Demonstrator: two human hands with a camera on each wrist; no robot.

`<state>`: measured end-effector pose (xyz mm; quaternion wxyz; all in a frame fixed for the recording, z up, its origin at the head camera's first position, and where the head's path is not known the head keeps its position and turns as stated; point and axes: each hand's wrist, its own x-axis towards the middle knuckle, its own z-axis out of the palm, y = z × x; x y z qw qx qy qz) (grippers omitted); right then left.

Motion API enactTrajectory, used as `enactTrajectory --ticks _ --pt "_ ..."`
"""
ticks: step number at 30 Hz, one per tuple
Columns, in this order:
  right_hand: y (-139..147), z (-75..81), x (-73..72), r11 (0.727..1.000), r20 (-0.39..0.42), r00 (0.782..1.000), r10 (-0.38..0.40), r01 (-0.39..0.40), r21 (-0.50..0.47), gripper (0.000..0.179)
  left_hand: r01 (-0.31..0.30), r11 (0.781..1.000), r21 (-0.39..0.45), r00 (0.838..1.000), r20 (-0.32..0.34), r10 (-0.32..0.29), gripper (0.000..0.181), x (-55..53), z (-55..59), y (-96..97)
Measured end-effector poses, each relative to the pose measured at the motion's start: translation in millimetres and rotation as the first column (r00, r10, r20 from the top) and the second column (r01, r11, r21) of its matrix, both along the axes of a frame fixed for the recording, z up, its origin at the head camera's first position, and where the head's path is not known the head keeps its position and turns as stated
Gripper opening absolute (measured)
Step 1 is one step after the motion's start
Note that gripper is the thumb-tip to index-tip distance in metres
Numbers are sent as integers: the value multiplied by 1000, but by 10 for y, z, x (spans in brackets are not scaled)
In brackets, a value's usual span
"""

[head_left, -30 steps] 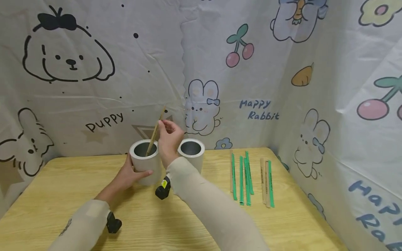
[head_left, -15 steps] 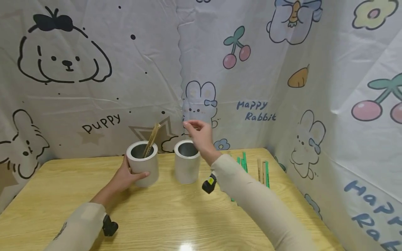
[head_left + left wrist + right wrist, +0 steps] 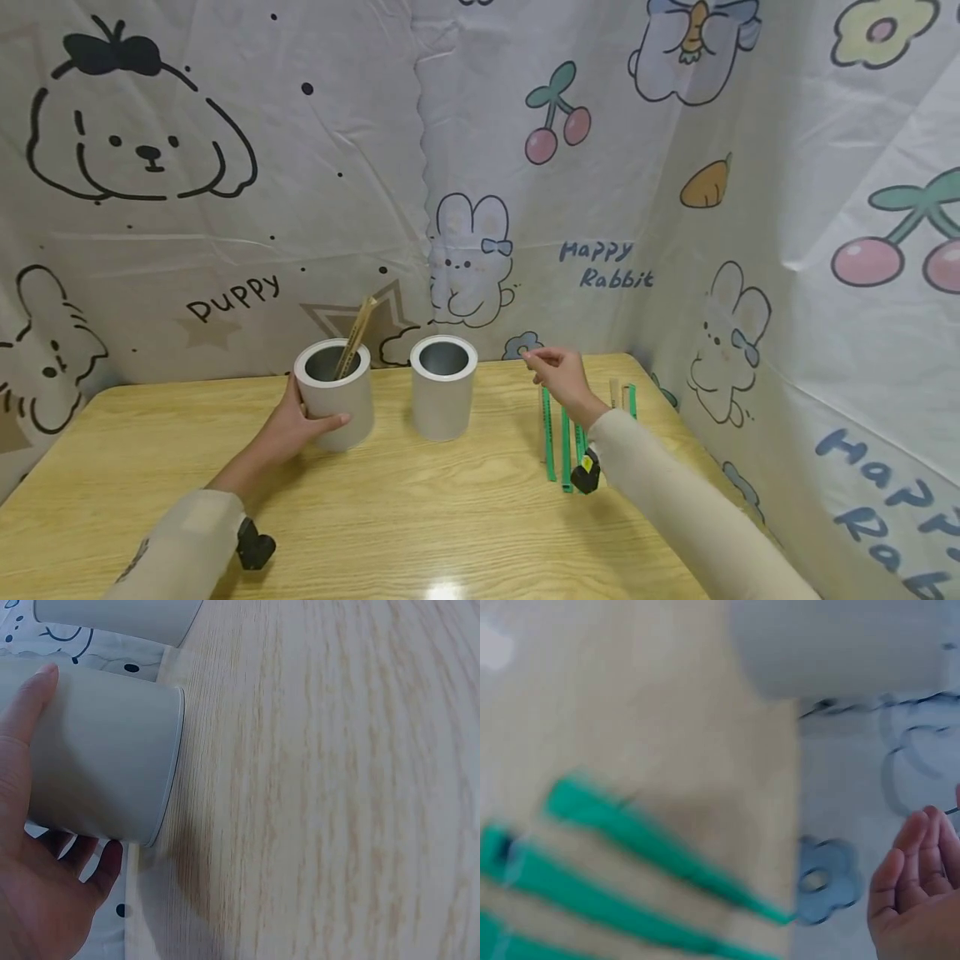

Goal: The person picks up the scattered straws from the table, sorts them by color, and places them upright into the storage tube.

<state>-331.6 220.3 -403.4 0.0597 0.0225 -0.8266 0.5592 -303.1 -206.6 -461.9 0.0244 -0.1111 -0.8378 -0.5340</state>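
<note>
My left hand (image 3: 288,433) grips the left white cup (image 3: 348,404), thumb across its front and fingers round its far side; the left wrist view shows the same hold on the cup wall (image 3: 105,750). Slim tan sticks (image 3: 360,325) with printed marks lean inside this cup, their upper ends above the rim. Over the back right of the table, my right hand (image 3: 564,383) holds nothing, its fingers loosely bent. Near and below it lie several slim green sticks (image 3: 548,442), blurred in the right wrist view, where the hand (image 3: 922,900) shows at the right edge.
A second white cup (image 3: 442,404) stands upright to the right of the first, with a dark interior. Farther right, another green stick (image 3: 632,400) and a tan one (image 3: 614,392) are partly behind the right arm. A printed cloth (image 3: 360,200) hangs behind the wood-grain table (image 3: 420,517).
My right hand let go of a tan stick in the left cup, then moved right, past the second cup to the green sticks. The left hand keeps its grip on the cup.
</note>
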Motion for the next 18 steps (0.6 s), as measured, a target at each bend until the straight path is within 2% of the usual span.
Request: enactTrajectory --ticks 3,7,12,18 --pt "106 -255 14 993 44 999 17 -22 118 31 0 1000 1 1000 -1 0 113 -2 -6 -7" --pt "192 -487 47 957 105 994 -7 -24 288 26 0 1000 -3 1000 2 0 114 -6 -6 -9" --pt "236 -560 92 906 119 992 -49 -6 422 23 4 1000 4 1000 -2 -4 113 -9 -3 -8" --pt "279 -572 113 855 144 983 -110 19 518 24 8 1000 2 1000 -9 -8 113 -15 -13 -16"
